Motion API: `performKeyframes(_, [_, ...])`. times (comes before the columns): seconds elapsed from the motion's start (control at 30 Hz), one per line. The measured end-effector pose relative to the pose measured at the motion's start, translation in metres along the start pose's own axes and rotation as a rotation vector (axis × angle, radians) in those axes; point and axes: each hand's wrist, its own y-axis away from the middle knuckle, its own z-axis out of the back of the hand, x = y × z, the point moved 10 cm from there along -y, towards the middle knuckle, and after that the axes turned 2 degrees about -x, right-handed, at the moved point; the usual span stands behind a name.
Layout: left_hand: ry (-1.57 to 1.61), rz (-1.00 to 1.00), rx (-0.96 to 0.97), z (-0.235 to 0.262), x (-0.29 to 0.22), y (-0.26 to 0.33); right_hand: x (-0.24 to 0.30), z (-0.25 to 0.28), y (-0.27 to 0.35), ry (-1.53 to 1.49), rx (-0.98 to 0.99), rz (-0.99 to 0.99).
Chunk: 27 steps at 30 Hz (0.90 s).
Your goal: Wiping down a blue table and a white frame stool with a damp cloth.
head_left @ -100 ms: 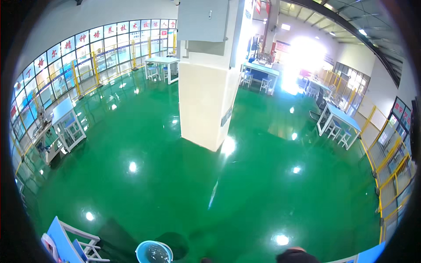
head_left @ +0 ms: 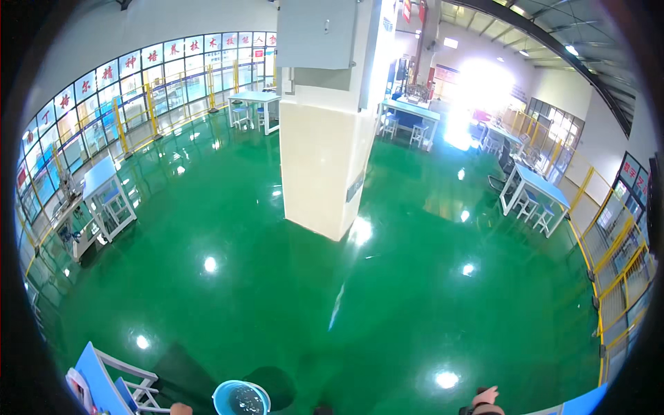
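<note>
At the lower edge, left of the bucket, only a small rounded bit of my left hand (head_left: 181, 409) shows, its fingers cut off by the picture's edge. My right hand (head_left: 487, 396) is at the lower right over the green floor, small and partly covered by dark sleeve-like material. How its fingers are bent is unclear, and nothing can be made out in it. A light blue bucket (head_left: 218, 400) stands on the floor near my left hand, apart from it. Clear liquid with glints seems to lie inside. A small dark shape (head_left: 323, 410) pokes in at the bottom middle.
A thick cream pillar (head_left: 318, 166) with a grey box (head_left: 315, 34) rises ahead. A blue-topped table (head_left: 93, 380) with a stool is close at lower left; another blue tabletop (head_left: 584, 401) edges in at lower right. Farther tables, stools and yellow fencing (head_left: 615, 249) line the sides.
My left hand has come into view beside the bucket. Skin of my right hand now shows more, a little farther right. The view has shifted slightly; the bucket stays put.
</note>
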Motion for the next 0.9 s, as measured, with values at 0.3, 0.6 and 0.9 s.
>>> performKeyframes(0.3, [0.512,-0.129,-0.219,0.24,-0.237,-0.224,0.234,0.063,0.12,-0.795,0.014,0.171])
performKeyframes(0.6, [1.162,-0.79,0.102,0.442,-0.561,-0.294,0.682,0.167,0.379,-0.999,0.666,1.371])
performKeyframes(0.9, [1.509,-0.765,0.258,0.536,-0.656,-0.445,0.848,0.196,0.29,-1.367,1.094,0.964])
